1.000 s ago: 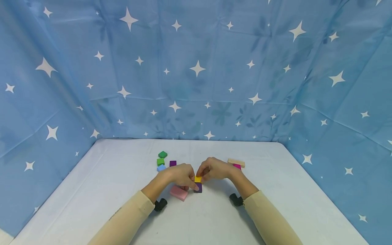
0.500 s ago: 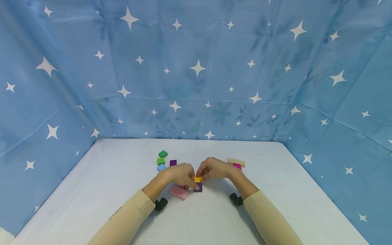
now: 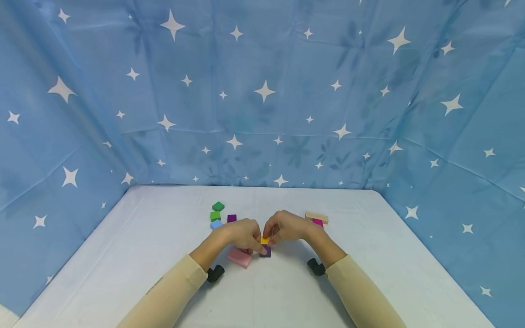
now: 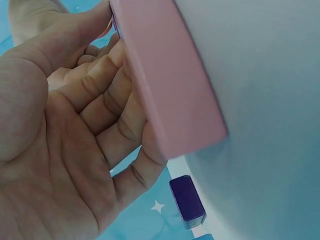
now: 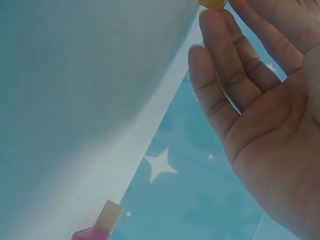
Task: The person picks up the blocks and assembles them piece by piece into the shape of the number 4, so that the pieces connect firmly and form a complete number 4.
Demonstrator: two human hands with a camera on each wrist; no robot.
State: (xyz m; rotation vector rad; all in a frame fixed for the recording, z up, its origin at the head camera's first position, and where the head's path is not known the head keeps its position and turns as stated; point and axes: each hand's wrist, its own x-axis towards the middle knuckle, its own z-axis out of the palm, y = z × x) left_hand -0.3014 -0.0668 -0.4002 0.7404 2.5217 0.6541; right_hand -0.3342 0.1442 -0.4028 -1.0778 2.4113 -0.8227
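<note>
At the middle of the white table a dark purple block (image 3: 265, 251) lies directly in front of a yellow block (image 3: 265, 240). The left hand (image 3: 245, 234) has its thumb and fingers around the purple block, largely covering it from the left. From the right, the right hand (image 3: 287, 226) pinches the yellow block, whose edge also shows at the top of the right wrist view (image 5: 212, 4). A pink block (image 3: 239, 258) lies just below the left hand; in the left wrist view that pink block (image 4: 172, 75) hides the left fingertips.
Behind the left hand are a green piece (image 3: 218, 206), a light green block (image 3: 215, 216), a blue piece (image 3: 216, 224) and another purple block (image 3: 232, 218). Beyond the right hand lie a wooden block (image 3: 316, 217) and a magenta block (image 3: 317, 222). Starry blue cloth surrounds the table (image 3: 164, 237).
</note>
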